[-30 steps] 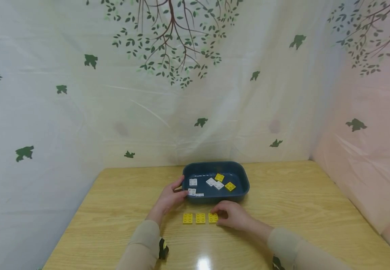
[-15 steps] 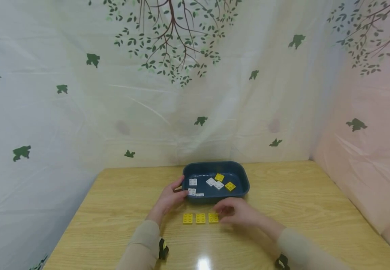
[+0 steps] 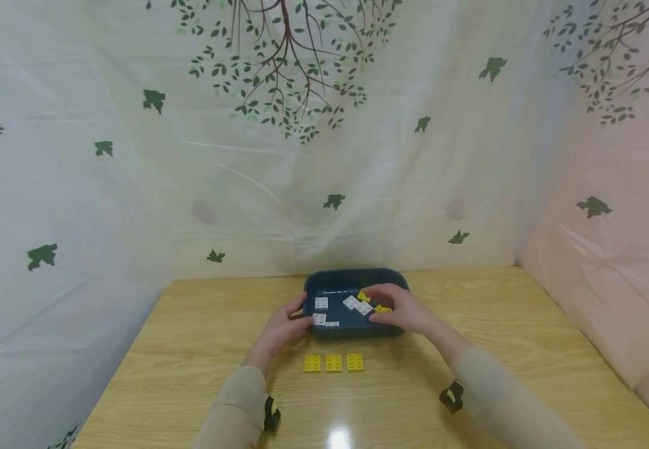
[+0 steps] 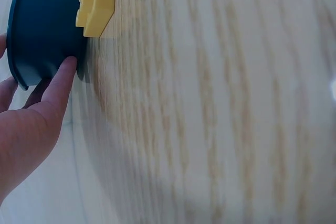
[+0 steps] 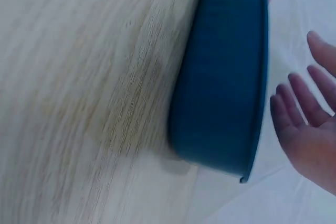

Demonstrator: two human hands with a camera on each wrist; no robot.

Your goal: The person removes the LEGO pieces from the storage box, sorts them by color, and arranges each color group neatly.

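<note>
A dark blue tray (image 3: 352, 333) stands at the back of the table, with white and yellow toy building bricks inside. My left hand (image 3: 284, 327) holds its front left corner, thumb against the outer wall and fingers along the left end, as the left wrist view shows. My right hand (image 3: 400, 308) is over the tray's right part, fingers spread and nothing between them. Below the fingers lie a yellow brick (image 3: 363, 296) and another yellow brick (image 3: 382, 308), partly hidden, with white bricks (image 3: 350, 302) beside them. Fingers and palm stand apart from the wall in the right wrist view.
Three yellow bricks lie in a row before the tray: left brick (image 3: 312, 363), middle brick (image 3: 333, 363) and right brick (image 3: 355, 362). More white bricks (image 3: 321, 303) sit at the tray's left end. Behind the wooden table (image 3: 218, 299) hangs a leaf-printed curtain (image 3: 268, 206).
My right hand has let go of the rightmost yellow brick in the row and moved up and over the tray. The left hand and the tray have stayed in place.
</note>
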